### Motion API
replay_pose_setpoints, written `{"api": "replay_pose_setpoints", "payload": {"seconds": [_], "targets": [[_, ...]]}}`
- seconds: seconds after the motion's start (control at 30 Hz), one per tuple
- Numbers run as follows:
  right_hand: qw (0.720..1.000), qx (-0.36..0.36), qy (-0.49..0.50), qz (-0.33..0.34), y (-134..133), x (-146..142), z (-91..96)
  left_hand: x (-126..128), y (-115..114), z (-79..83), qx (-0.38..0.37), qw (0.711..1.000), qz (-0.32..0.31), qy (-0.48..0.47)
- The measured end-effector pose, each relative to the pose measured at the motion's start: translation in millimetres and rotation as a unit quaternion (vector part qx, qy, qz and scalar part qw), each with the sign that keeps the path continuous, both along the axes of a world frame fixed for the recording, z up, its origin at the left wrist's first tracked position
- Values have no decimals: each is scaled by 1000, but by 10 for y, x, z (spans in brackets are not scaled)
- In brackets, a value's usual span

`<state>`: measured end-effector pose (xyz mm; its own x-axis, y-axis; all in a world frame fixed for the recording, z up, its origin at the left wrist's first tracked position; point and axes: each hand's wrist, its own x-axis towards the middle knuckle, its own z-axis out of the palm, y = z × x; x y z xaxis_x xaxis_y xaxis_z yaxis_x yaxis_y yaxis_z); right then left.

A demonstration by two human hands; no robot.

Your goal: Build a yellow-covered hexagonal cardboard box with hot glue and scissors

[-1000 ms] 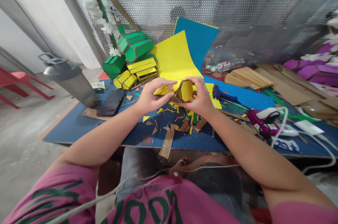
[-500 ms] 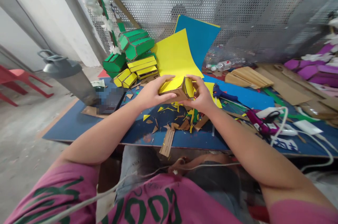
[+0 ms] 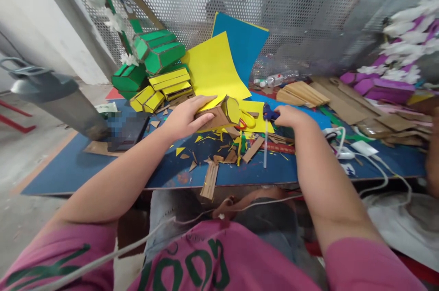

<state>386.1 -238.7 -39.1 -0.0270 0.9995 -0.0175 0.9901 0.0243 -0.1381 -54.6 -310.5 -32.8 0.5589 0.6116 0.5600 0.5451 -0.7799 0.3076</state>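
Observation:
My left hand grips a cardboard hexagonal box with yellow paper faces, held just above the blue table. My right hand has closed around the handle of a blue glue gun lying on the table to the right of the box. A glue stick pokes out of the gun toward me. Under the box lie red-handled scissors and yellow paper scraps.
Finished green and yellow boxes are stacked at the back left, beside yellow and blue sheets. A grey bottle stands left. Cardboard strips, a purple garland and white cables fill the right.
My right hand has let go of the yellow box and moved right onto the blue glue gun. My left hand alone keeps the box, lowered slightly. The view has shifted right.

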Motion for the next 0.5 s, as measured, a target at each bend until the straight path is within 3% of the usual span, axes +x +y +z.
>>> {"api": "replay_pose_setpoints", "payload": {"seconds": [0.2,0.27,0.37,0.5], "targets": [[999,12,17,-50,-46,-87,51,-67,94,-55,48,998,-11,32],[988,60,135,-38,-65,-85,105,-114,119,-35,72,996,14,46],[921,86,377,41,-150,-176,156,-164,109,44,113,989,49,82],[867,42,477,141,-433,-481,154,-179,41,172,151,976,85,134]]}}
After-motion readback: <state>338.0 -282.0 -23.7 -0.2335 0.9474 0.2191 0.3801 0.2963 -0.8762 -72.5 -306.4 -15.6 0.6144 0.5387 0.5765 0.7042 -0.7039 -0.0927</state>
